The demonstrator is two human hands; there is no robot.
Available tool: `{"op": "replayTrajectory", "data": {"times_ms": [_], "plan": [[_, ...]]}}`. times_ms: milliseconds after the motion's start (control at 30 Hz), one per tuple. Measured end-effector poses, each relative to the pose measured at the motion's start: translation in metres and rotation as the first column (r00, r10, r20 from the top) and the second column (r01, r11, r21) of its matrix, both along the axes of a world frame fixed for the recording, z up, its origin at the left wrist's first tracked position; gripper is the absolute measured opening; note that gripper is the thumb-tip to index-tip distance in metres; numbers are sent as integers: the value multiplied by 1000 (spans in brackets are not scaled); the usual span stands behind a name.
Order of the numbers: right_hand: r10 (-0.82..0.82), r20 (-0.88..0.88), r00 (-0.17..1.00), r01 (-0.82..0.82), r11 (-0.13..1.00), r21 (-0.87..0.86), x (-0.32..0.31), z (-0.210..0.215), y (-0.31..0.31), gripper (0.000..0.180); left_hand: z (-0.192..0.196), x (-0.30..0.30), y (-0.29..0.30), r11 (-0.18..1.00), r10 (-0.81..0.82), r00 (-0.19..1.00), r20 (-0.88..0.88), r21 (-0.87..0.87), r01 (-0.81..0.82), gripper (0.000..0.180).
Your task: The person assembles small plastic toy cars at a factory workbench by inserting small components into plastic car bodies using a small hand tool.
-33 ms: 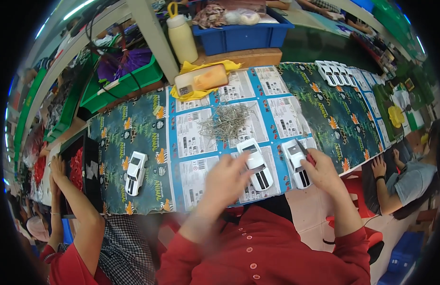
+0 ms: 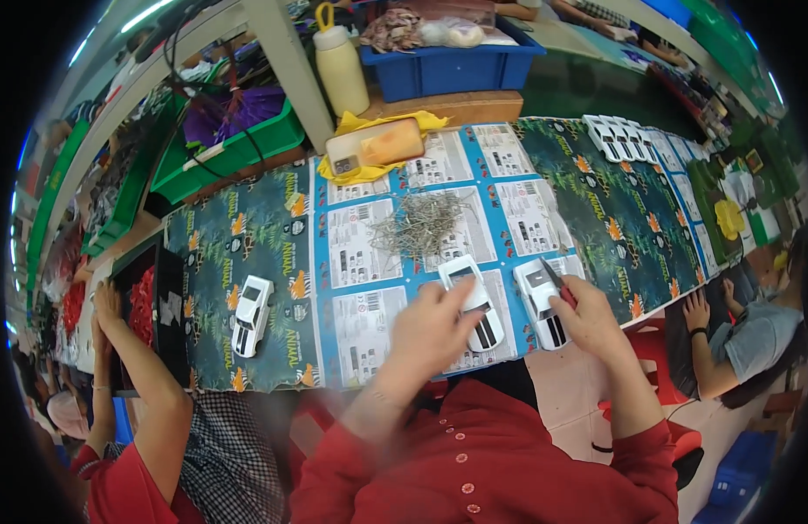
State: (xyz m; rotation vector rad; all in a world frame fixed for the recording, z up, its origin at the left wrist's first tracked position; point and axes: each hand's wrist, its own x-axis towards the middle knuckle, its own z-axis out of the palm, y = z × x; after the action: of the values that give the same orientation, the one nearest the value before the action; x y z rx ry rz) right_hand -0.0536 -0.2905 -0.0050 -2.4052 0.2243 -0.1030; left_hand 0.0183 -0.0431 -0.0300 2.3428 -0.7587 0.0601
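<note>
White toy cars (image 2: 538,306) dot the paper-covered table (image 2: 360,275), blue bin (image 2: 456,72) behind; right hand (image 2: 589,316) grips a red-handled tool (image 2: 567,295), left hand (image 2: 432,330) curls over one car, its hold unclear!

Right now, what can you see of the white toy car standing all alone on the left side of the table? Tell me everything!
The toy car is white and shiny, like smooth plastic. It has dark windows and two black stripes on the end nearest the person. It points lengthwise toward the person, slightly slanted, roof up. It looks whole. Only the dark green printed sheet beneath seems to touch it. Its wheels are too small to make out.
</note>
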Motion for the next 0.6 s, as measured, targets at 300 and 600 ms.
{"op": "replayTrajectory", "data": {"times_ms": [300, 600], "plan": [[146, -10, 989, -145, 987, 67, 19, -8, 64, 26, 3, -9, 6, 987, 109, 988, 112, 102, -121, 43], [491, 14, 871, -482, 849, 215, 50, -7, 112, 24, -1, 1, 72, 918, 375, 918, 133, 83, -387, 41]]}}
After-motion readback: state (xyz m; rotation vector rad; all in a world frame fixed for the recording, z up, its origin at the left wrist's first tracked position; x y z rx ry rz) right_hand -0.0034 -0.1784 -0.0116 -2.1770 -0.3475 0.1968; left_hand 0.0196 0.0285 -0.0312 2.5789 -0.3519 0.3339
